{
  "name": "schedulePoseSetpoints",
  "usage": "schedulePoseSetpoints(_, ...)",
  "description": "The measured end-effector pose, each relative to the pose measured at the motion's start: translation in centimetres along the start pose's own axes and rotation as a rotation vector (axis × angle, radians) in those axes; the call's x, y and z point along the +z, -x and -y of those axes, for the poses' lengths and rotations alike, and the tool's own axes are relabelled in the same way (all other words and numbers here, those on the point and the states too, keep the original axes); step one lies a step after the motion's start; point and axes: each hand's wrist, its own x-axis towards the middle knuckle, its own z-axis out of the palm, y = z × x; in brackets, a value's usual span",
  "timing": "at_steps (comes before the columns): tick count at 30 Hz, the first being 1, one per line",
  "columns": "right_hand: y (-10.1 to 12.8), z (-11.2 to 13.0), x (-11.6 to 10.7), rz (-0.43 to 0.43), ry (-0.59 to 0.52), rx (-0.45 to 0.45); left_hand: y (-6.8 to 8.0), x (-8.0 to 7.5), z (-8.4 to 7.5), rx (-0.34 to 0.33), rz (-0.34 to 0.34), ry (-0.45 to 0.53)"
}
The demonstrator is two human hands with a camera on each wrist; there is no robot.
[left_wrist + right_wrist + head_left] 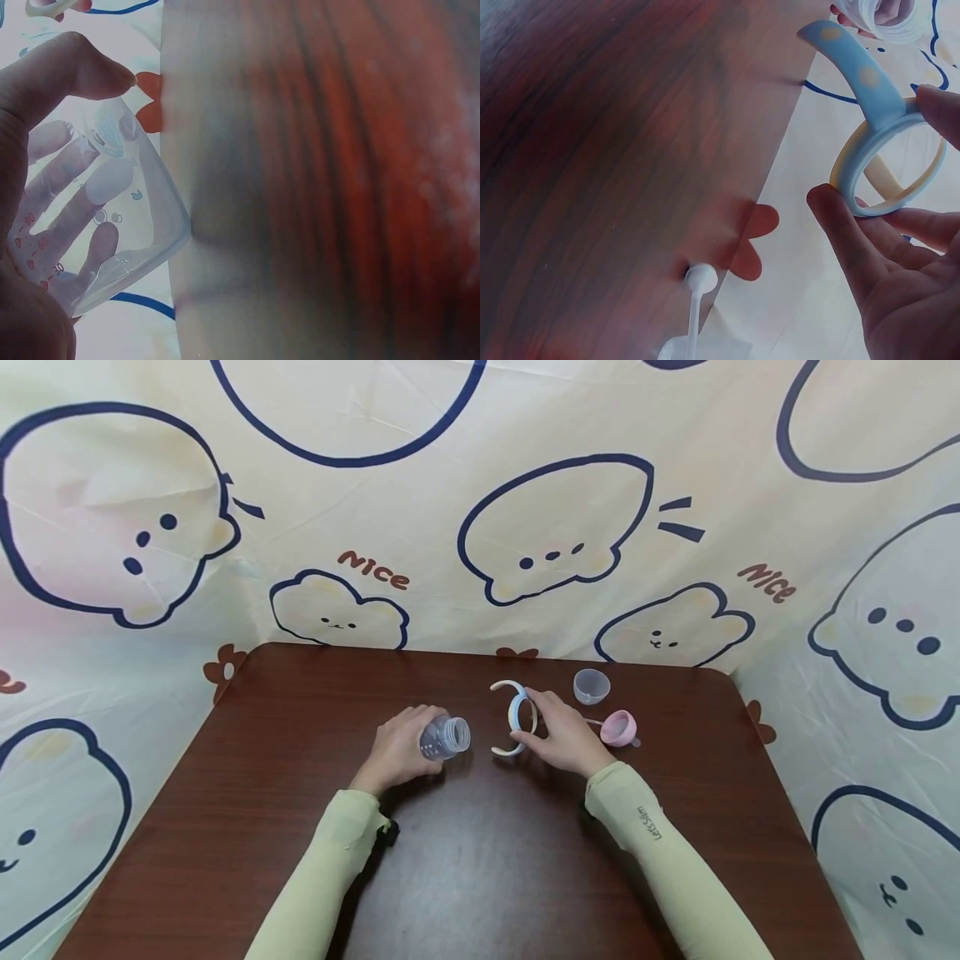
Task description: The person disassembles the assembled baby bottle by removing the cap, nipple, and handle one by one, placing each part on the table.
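My left hand (pixel 400 745) grips a clear baby bottle (pixel 441 739) round its body. The bottle is tilted, its uncapped mouth facing right. Red measuring marks and the curled fingers show through its wall in the left wrist view (pixel 161 199). To the right, my right hand (pixel 564 735) holds a pale blue bottle handle (pixel 515 713) by its central ring, thumb and fingers on the rim. Two curved arms of the handle point left toward the bottle, apart from it. In the right wrist view the handle (pixel 876 94) shows yellowish dots.
A pink bottle cap with a straw (pixel 618 728) lies just right of my right hand. Behind it sits a clear dome cover (pixel 592 686). The straw's white weighted end (pixel 701 277) shows in the right wrist view. A patterned cloth (pixel 435 543) hangs behind the brown table (pixel 480 877).
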Motion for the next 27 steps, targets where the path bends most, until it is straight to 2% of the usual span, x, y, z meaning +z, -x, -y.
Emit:
schedulePoseSetpoints(14, 0.3, -1.4, -1.3, -0.04, 0.037, -0.014, -0.1, -0.2, -0.1, 0.002, 0.003, -0.007)
schedulePoseSetpoints(22, 0.2, -2.0, -1.6, -0.033, 0.02, 0.041, 0.0, -0.1, 0.0, 0.001, 0.0, -0.007)
schedulePoseSetpoints(27, -0.2, -2.4, -1.6, -0.039, 0.029, 0.039, 0.0, 0.1, 0.0, 0.005, -0.008, -0.005)
